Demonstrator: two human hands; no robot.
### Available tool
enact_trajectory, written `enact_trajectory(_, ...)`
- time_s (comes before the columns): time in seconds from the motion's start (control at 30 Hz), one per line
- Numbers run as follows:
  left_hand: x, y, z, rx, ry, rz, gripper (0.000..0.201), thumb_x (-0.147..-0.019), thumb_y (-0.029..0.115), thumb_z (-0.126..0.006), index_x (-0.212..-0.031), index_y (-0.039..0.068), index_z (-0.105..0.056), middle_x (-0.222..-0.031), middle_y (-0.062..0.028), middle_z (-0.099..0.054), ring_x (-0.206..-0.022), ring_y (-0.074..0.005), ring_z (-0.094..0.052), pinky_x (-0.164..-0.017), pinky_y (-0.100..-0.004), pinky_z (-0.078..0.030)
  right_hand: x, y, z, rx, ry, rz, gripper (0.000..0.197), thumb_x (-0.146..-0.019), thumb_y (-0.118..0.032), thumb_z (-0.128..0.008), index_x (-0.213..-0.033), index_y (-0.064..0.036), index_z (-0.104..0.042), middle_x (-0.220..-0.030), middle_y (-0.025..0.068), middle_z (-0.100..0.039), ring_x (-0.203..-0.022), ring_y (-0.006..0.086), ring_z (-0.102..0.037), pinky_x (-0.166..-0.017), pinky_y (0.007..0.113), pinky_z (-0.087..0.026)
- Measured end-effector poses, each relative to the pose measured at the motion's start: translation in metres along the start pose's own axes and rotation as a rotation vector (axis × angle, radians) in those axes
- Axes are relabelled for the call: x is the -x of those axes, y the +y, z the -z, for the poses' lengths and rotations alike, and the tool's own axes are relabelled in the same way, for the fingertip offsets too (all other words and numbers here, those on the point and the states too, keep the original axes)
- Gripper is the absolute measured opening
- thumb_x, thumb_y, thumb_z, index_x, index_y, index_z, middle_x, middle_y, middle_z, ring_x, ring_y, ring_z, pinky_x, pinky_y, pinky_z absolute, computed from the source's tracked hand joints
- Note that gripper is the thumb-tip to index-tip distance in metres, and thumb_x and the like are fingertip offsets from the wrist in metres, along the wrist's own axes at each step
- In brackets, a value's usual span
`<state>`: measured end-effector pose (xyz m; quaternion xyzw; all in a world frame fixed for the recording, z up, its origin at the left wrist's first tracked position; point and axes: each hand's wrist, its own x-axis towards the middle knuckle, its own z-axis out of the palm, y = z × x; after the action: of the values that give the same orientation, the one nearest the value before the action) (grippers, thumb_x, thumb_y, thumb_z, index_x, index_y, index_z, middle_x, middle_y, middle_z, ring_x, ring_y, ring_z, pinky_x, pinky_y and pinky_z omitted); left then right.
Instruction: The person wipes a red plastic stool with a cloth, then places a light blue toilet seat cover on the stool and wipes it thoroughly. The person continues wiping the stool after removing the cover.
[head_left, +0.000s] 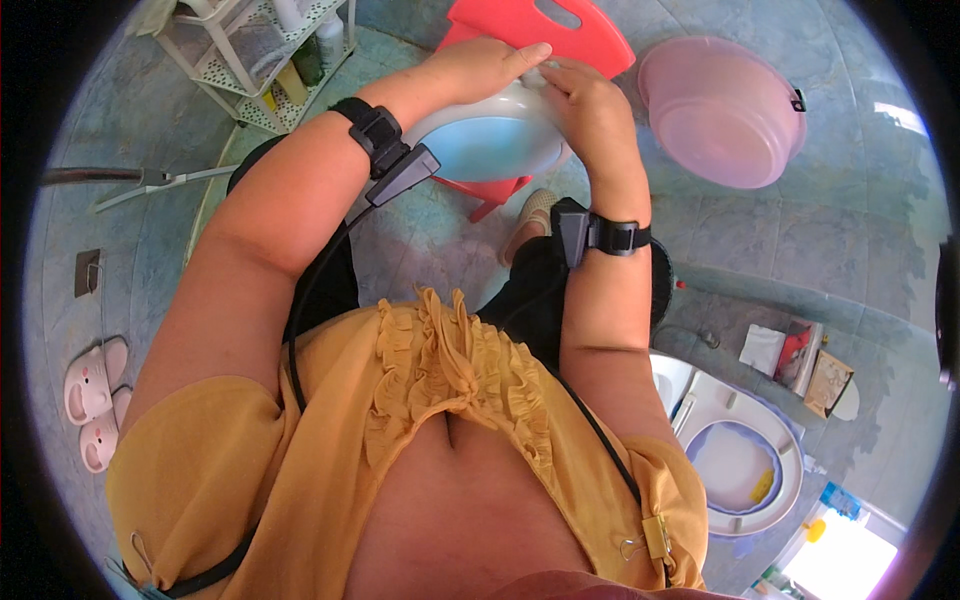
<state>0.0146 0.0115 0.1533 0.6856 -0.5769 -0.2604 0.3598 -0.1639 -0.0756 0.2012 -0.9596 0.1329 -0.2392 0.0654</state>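
A white basin [518, 104] with a light blue inside stands on a red plastic chair [545, 30]. Over its far rim my two hands come together. My left hand [490, 66] reaches in from the left, closed, its thumb pointing right and its other fingers mostly hidden. My right hand [598, 105] meets it from the right with bent fingers. A small whitish, wet-looking patch [537, 76] shows between them; whether it is cloth or foam I cannot tell. Black straps with grey boxes sit on both my wrists.
A pink translucent tub [722, 115] leans at the right wall. On the left stands a white shelf rack [235, 60] with bottles. Pink slippers [90, 390] lie at far left. The toilet [690, 425] is behind my right elbow, near a small box of items [790, 355].
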Motion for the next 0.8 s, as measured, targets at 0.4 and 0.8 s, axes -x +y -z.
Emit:
enact_trajectory(0.4, 0.002, -0.010, 0.008, 0.049, 0.066, 0.070, 0.097, -0.096, 0.078, -0.023, -0.097, -0.004, -0.073, -0.097, -0.0293, -0.071, -0.097, -0.0417, -0.067, -0.089, -0.0462, -0.049, 0.005, 0.021, -0.002, 0.004, -0.008, -0.125, 0.022, -0.084, -0.013, -0.070, -0.103, -0.0062, -0.077, -0.107, 0.0116, -0.074, -0.096, 0.0310, -0.071, -0.083, 0.038, -0.057)
enact_trajectory(0.8, 0.015, 0.006, 0.011, 0.047, 0.077, 0.059, 0.096, -0.097, 0.077, -0.022, -0.099, -0.005, -0.072, -0.103, -0.0312, -0.069, -0.102, -0.0433, -0.066, -0.091, -0.0480, -0.048, 0.005, 0.017, 0.007, 0.116, -0.146, -0.322, 0.022, -0.084, -0.013, -0.070, -0.105, -0.0088, -0.078, -0.106, 0.0112, -0.075, -0.095, 0.0313, -0.072, -0.081, 0.038, -0.057)
